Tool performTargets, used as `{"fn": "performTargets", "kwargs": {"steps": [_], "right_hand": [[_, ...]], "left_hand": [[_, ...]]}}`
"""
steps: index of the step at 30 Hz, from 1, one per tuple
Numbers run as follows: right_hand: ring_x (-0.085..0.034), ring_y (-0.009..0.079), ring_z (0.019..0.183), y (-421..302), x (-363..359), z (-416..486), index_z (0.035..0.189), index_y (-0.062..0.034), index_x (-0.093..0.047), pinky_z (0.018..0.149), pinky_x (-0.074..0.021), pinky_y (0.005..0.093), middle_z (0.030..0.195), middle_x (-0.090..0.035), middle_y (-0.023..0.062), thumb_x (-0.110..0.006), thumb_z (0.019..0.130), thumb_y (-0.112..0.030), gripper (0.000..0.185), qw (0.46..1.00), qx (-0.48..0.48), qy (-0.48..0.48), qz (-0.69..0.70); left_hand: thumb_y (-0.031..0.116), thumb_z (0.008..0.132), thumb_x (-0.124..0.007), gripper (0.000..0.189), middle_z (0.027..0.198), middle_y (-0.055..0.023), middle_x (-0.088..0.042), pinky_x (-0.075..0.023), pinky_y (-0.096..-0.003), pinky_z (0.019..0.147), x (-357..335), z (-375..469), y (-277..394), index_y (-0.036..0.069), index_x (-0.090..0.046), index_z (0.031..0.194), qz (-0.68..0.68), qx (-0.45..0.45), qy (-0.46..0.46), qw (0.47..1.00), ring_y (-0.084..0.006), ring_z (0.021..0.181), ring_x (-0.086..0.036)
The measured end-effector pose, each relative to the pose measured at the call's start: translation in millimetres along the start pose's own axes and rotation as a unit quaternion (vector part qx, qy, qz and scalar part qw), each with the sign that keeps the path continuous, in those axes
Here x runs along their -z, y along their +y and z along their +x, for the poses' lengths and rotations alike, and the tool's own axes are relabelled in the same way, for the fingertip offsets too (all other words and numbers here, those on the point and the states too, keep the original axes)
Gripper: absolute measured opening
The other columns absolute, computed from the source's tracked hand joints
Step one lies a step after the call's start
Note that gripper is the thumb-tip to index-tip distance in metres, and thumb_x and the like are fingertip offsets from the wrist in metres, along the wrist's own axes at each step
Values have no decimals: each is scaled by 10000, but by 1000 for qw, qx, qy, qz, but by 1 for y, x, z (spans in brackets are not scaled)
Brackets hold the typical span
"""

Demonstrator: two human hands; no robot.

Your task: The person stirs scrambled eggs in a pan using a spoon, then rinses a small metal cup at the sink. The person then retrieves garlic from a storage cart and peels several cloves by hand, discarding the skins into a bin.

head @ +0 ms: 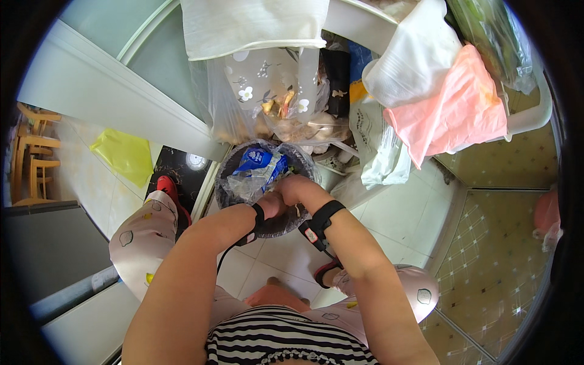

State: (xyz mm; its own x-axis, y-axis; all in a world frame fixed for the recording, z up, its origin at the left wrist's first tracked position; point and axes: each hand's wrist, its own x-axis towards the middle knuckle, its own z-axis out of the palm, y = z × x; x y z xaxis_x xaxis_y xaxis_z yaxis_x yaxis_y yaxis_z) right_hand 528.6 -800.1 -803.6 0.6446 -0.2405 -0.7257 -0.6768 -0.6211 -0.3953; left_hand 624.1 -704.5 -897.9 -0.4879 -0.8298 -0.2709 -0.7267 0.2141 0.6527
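Observation:
A round trash bin (221,191) lined with a thin plastic bag stands on the floor before me. Inside it lie a blue plastic package (255,157) and crumpled clear plastic (246,186). My left hand (272,204) reaches over the bin's middle, its fingers hidden. Against it, slightly higher, is my right hand (294,188), bent down into the bin beside the blue packaging. The fingers of both hands are too hidden to tell whether they hold anything. Each wrist wears a black strap with a small device.
Clear bags of garlic or onions (319,127) sit behind the bin. A pink plastic bag (456,109) and a white cloth-like bag (415,54) hang on a white rack at the right. A white sliding door frame (114,86) stands left, a yellow-green bag (127,155) beyond it on the floor.

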Motion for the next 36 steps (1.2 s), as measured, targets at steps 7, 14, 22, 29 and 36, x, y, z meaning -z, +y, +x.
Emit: {"fn": "performTargets", "kwargs": {"steps": [7,14,22,29,36], "right_hand": [[-602,303,903,-6,10,-21,1070,-158,-631,774,-480,355,979,-636,132,-590,619,-98,457,996,5,74,46],[-596,236,812,-34,34,-69,1117,-104,-600,709,-461,306,931,-638,117,-655,619,-132,502,977,46,107,176],[-461,84,509,-102,35,-133,788,-50,-603,386,-341,231,659,-543,3,-713,721,-179,183,842,40,197,501],[-488,69,520,-114,18,-159,897,-74,-562,356,-284,196,689,-556,5,-670,780,-170,187,716,61,203,666],[-526,89,557,-98,13,-154,918,-55,-537,332,-292,172,769,-570,32,-631,810,-125,160,580,158,137,787]], "left_hand": [[175,731,-579,210,848,-110,-646,-482,-386,710,28,-17,6,55,-620,899,114,-10,-88,990,-283,794,-621],[16,740,-642,114,748,-69,-624,-475,-272,487,125,-85,55,14,-564,823,-261,155,99,948,-129,547,-589],[66,789,-644,151,807,-31,-628,-356,-179,445,172,-144,123,53,-511,860,-466,159,274,826,-62,601,-550],[62,797,-626,228,904,-64,-627,-361,-175,455,170,-156,154,30,-506,989,-515,92,296,799,-65,639,-560],[138,834,-620,269,858,-7,-599,-337,-164,442,162,-144,151,49,-573,1083,-602,99,236,756,-47,628,-538]]}}
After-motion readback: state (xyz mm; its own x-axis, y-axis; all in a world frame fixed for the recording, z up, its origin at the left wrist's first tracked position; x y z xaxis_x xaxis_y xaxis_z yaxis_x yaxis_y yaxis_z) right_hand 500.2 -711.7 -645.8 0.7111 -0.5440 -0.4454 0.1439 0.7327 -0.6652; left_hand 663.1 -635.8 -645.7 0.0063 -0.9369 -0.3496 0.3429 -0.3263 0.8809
